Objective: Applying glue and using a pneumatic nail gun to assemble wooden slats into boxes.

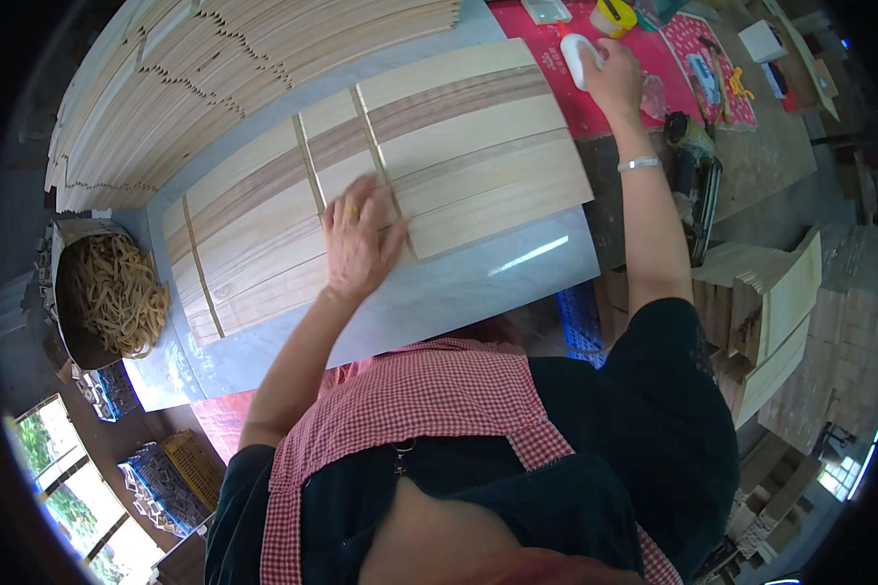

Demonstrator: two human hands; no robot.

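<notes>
The flat, pale wooden panel with brown stripes [488, 146] lies on the grey, marble-patterned bench [283, 356], crossed by three narrow yellowish lines. The left hand [358, 239] is palm-down on its middle, its grip loosely spread and pinching nothing. Beyond the panel's far right corner, over the red cloth [529, 27], the right hand [616, 78] has its grip wrapped around a white plastic squeeze bottle with a red nozzle [577, 60].

The panel should be stiff and fairly light, with dry, smooth faces; its lines may be gaps between separate pieces, so support under both long edges looks safer than lifting one corner. The bottle probably gives when squeezed and could slip if smeared; its fill cannot be told. Its body, clear of the nozzle, is the best hold.
</notes>
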